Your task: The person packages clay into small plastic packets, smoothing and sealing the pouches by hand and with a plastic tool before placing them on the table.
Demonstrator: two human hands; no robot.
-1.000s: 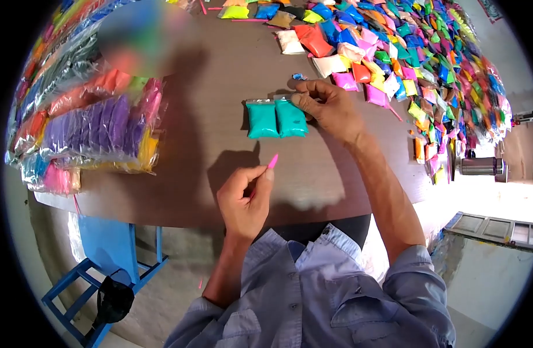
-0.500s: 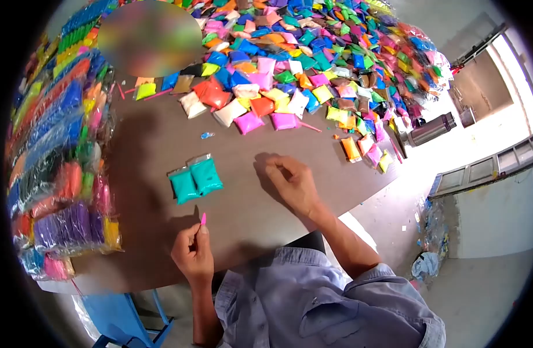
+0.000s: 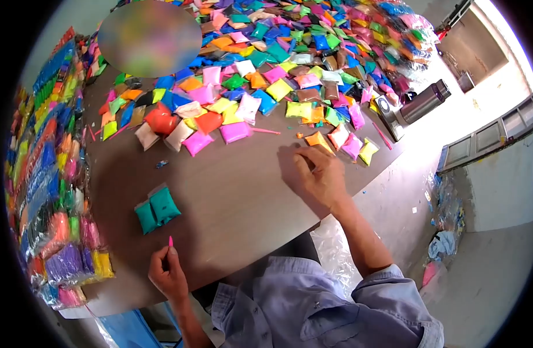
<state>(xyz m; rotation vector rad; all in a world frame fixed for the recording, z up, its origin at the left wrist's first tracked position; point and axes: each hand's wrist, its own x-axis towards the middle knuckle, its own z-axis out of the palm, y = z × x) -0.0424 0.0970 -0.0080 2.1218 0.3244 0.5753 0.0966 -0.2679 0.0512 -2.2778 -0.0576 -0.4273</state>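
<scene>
Between the thumb and fingers of my left hand [image 3: 169,272] is a small pink plastic stick [image 3: 171,240], its pointed tip upward; the rest of it is hidden in the hand. Just beyond that hand, two teal packets [image 3: 157,210] lie side by side on the table, one overlapping the other. My right hand [image 3: 323,177] is over the table at the right, palm down, fingers loosely bent and apart from the thumb. Nothing shows in it. Its knuckles come close to an orange packet [image 3: 318,141]; whether they touch cannot be made out.
A large heap of small coloured packets [image 3: 272,52] covers the table's far side. Bundled bags of packets [image 3: 69,264] line the left edge. A metal flask [image 3: 426,102] and a scale [image 3: 388,113] stand at right. A blue chair [image 3: 124,330] is below the table [image 3: 243,197].
The view has swung, so the table's contents appear shifted. My right hand has moved rightward and away from me, nearer the orange packet. My left hand still holds the pink stick.
</scene>
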